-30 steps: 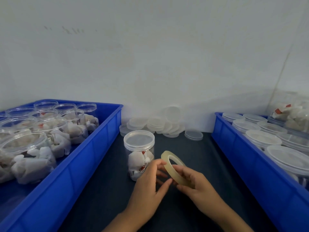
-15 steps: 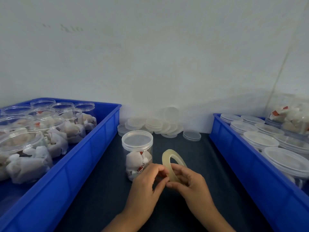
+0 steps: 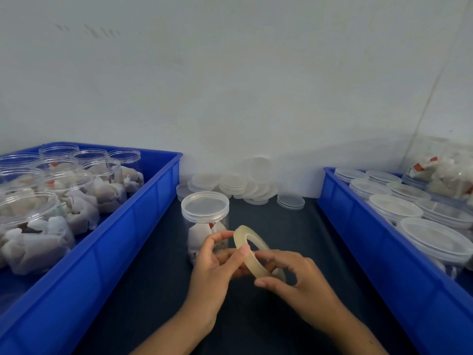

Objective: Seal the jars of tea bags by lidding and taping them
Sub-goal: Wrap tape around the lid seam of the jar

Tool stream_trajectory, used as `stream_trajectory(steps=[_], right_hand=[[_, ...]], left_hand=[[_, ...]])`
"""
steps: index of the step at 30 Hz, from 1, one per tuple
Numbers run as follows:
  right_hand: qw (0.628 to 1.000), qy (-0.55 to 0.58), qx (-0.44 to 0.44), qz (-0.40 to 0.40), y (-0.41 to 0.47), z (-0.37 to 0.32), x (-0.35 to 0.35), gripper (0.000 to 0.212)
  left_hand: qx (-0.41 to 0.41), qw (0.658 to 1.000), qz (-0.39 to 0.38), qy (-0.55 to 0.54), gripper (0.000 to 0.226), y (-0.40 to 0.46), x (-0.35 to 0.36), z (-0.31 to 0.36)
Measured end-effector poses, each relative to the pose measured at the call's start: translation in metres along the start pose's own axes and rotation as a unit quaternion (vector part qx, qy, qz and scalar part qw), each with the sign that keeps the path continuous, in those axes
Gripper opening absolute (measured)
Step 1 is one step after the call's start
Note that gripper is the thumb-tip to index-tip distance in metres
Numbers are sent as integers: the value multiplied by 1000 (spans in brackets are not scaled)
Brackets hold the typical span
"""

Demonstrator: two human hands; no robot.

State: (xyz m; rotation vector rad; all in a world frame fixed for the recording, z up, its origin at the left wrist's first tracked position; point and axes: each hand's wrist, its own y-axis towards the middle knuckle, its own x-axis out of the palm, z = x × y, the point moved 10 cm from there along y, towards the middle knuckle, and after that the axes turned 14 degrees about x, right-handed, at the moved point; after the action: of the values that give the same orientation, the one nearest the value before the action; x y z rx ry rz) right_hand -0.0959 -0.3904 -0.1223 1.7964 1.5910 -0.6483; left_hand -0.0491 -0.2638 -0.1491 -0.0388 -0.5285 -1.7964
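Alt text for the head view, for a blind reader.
Both hands, left hand and right hand, hold a tape roll before a lidded jar of tea bags, between a left bin and right bin.

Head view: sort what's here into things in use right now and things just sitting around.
In use:
- tape roll, held by left hand and right hand
- lidded jar of tea bags

Sitting around:
- loose lids by the wall
- left bin, open jars
- right bin, lidded jars
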Motion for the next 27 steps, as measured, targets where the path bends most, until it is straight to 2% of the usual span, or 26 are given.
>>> stream_trajectory(steps=[4, 6, 8, 11, 14, 17, 20, 23, 25, 27], right_hand=[[998, 60, -1, -38, -3, 5, -8, 38], [994, 92, 1, -64, -3, 6, -11, 31], [988, 121, -3, -91, -4, 6, -14, 21], [978, 160, 7, -131, -7, 5, -17, 17], [971, 177, 16, -159, -9, 5, -19, 20], [974, 171, 38, -143, -7, 11, -27, 24], [975, 162, 61, -139, -7, 19, -27, 18], [979, 138, 63, -137, -8, 14, -16, 18], [983, 155, 50, -89, -7, 4, -14, 28], [974, 220, 53, -25, -7, -3, -14, 35]], left_hand=[[-47, 994, 38, -94, 48, -1, 0, -8], [-77, 986, 54, -137, 45, -1, 1, -14], [-118, 974, 73, -181, 38, -3, 2, -22], [-183, 947, 101, -244, 34, -9, 4, -35], [-214, 933, 96, -273, 38, -11, 8, -40], [-215, 935, 73, -274, 34, -13, 10, -40], [-163, 966, 24, -201, 28, -8, 8, -31], [-67, 993, -60, -81, 36, -5, 15, -11], [3, 993, -122, 6, 41, -8, 25, 1], [74, 981, -155, 86, 42, -10, 33, 13]])
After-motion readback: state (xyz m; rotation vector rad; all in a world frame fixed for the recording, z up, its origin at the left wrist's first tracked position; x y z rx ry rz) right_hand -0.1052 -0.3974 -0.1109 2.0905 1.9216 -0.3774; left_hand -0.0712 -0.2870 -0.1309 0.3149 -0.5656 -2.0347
